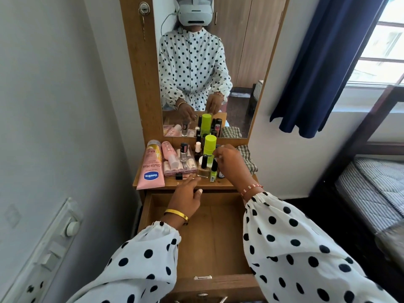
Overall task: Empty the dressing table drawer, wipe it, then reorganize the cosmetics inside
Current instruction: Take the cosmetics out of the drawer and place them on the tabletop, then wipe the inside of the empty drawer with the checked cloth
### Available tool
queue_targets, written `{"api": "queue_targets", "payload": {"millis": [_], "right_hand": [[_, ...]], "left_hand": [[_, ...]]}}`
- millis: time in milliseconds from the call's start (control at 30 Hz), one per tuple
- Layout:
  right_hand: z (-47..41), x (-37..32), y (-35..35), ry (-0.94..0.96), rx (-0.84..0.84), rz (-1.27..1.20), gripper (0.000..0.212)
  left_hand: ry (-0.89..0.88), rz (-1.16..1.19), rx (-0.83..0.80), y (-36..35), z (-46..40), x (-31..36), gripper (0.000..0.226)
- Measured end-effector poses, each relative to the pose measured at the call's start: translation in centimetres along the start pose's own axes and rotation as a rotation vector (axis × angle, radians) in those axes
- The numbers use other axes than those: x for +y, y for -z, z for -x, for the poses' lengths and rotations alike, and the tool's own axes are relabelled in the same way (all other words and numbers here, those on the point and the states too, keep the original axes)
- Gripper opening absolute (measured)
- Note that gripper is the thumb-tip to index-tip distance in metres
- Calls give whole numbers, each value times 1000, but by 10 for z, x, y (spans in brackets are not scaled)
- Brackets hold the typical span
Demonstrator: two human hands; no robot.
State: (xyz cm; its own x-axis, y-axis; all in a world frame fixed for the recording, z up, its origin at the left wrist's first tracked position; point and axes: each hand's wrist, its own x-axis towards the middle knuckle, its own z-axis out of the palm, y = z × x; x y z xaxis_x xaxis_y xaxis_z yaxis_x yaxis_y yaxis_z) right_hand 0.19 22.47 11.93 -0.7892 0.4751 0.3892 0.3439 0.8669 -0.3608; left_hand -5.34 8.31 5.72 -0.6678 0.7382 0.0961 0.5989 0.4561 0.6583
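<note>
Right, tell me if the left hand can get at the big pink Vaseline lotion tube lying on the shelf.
Probably yes. The left hand hovers at the shelf's front edge, and the pink Vaseline lotion tube lies just to its left with its end overhanging; nothing stands between them.

Drawer (153, 215) is pulled open and looks bare inside. All the cosmetics are crowded on the worktop (196, 184) above it: pink Vaseline tube (150, 169), lime-capped bottle (209, 147), nail polishes. Left hand (185, 200) hovers at the worktop edge, right hand (231, 162) reaches among the bottles.
</note>
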Motion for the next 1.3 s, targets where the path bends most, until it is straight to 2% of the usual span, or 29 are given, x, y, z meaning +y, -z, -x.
{"api": "queue_targets", "payload": {"millis": [100,167,300,400,500,600,800,933,1100,1200,1300], "right_hand": [[6,13,8,-111,155,-95,17],[9,28,10,-206,183,-86,17],[18,56,2,-264,-43,150,32],[23,64,-9,-309,-196,198,43],[23,64,-16,-304,-185,296,45],[22,65,-19,-265,-131,383,31],[28,62,-18,-251,-90,339,29],[51,48,-13,-349,-29,171,22],[95,27,-3,-429,67,-27,19],[117,6,-2,-402,82,-111,18],[139,-16,-2,-295,28,-134,25]], "left_hand": [[-25,102,44,-3,5,9,40],[-43,137,54,-6,7,16,37],[-56,175,41,-14,7,28,35],[-53,202,30,-18,8,34,35],[-36,219,22,-20,7,35,34],[-24,221,11,-21,7,32,33],[12,256,4,-22,8,27,30],[105,360,-2,-26,11,27,31],[208,423,-13,-34,17,21,22],[391,748,-68,-36,25,29,24],[604,1041,-147,-29,33,35,27]]}}
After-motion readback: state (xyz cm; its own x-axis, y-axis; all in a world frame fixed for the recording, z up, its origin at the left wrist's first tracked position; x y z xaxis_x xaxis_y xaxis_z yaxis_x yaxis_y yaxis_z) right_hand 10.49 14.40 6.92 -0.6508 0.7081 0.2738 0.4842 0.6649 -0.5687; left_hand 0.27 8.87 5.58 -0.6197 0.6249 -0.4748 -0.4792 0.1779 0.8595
